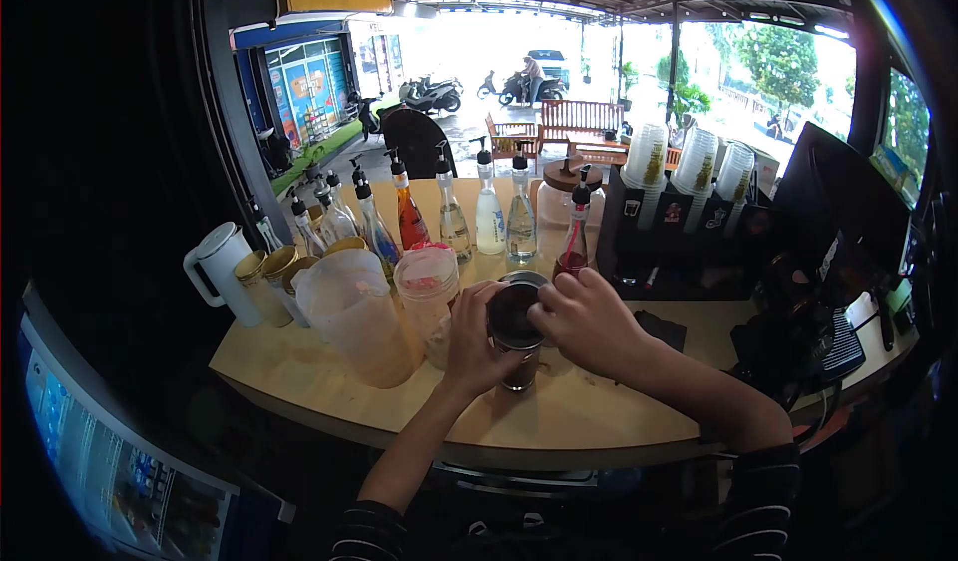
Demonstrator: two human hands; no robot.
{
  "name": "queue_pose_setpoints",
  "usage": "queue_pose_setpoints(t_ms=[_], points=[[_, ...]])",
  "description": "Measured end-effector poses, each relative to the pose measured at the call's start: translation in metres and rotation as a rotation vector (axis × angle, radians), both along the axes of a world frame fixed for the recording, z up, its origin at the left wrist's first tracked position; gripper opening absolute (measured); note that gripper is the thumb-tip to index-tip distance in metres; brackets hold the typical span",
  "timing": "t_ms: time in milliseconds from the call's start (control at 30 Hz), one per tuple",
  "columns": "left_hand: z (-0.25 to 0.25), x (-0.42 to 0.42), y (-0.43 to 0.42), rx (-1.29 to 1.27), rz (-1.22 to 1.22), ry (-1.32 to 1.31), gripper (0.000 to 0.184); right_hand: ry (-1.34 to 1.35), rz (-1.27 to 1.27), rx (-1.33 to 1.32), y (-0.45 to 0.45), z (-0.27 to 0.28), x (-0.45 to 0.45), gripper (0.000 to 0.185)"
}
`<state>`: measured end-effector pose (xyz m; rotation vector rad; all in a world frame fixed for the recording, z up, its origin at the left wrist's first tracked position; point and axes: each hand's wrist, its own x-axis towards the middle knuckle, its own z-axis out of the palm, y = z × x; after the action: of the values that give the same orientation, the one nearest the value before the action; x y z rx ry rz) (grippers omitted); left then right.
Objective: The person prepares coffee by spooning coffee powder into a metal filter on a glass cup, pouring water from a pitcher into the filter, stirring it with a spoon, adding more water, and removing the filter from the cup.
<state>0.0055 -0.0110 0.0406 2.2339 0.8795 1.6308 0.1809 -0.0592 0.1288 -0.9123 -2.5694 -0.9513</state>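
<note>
A clear cup with dark contents (pixel 514 313) stands on the pale wooden counter in front of me. My left hand (pixel 473 344) is curled round its left side, thumb low on the front. My right hand (pixel 584 313) is closed, its curled fingers at the cup's right rim; whatever they hold is hidden. Behind the cup, a round metallic rim (pixel 526 279) partly shows. Close to my left hand stands a clear tub with a pink top (pixel 427 281), and left of it a large translucent pitcher (pixel 349 311). A pump bottle of red syrup (pixel 572 242) is just beyond my right hand.
Several pump bottles (pixel 454 217) line the counter's far side, near a lidded glass jar (pixel 571 197). A white jug (pixel 225 272) stands far left. Stacked plastic cups (pixel 694 162) rise from a black holder at right, beside a dark monitor (pixel 823 197). Outside, a person stands by motorbikes.
</note>
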Motion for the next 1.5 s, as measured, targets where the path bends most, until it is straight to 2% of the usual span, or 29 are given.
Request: queue_pose_setpoints(t_ms=[67,300,367,533,633,700,900,1133,1200,1333,1400,1500], points=[[-0.003,0.005,-0.001,-0.016,-0.013,-0.035,0.079,0.072,-0.086,0.131,0.003,-0.002,0.000,0.017],[-0.005,0.003,0.002,0.013,-0.025,-0.021,0.081,-0.030,-0.028,-0.001,-0.003,0.002,-0.005,0.017],[-0.002,0.002,0.003,0.027,-0.019,-0.001,0.082,0.031,0.025,0.133,0.002,0.004,-0.003,0.016],[0.005,-0.007,0.010,0.037,0.003,0.021,0.083,-0.049,0.058,0.040,0.004,0.007,0.005,0.017],[0.012,-0.009,0.007,0.056,0.043,0.080,0.081,0.008,0.033,0.140,0.009,0.004,0.010,0.016],[0.017,-0.012,0.005,0.077,0.109,0.218,0.080,0.079,0.086,0.042,0.012,-0.002,0.012,0.014],[0.015,-0.014,0.007,-0.104,0.074,0.208,0.086,0.334,0.024,-0.172,0.021,-0.008,0.025,0.014],[0.002,-0.008,0.007,-0.267,0.072,0.238,0.089,0.406,-0.078,-0.295,0.021,-0.011,0.030,0.011],[-0.004,-0.008,0.008,-0.298,0.075,0.252,0.089,0.425,-0.087,-0.348,0.022,-0.013,0.032,0.019],[-0.004,-0.009,0.007,-0.299,0.062,0.242,0.090,0.423,-0.126,-0.393,0.023,-0.010,0.029,0.020],[0.000,-0.008,0.003,-0.305,0.066,0.246,0.092,0.461,-0.109,-0.376,0.024,-0.008,0.027,0.008],[0.009,-0.008,-0.003,-0.167,0.079,0.186,0.086,0.453,-0.140,-0.471,0.020,0.004,0.024,0.017]])
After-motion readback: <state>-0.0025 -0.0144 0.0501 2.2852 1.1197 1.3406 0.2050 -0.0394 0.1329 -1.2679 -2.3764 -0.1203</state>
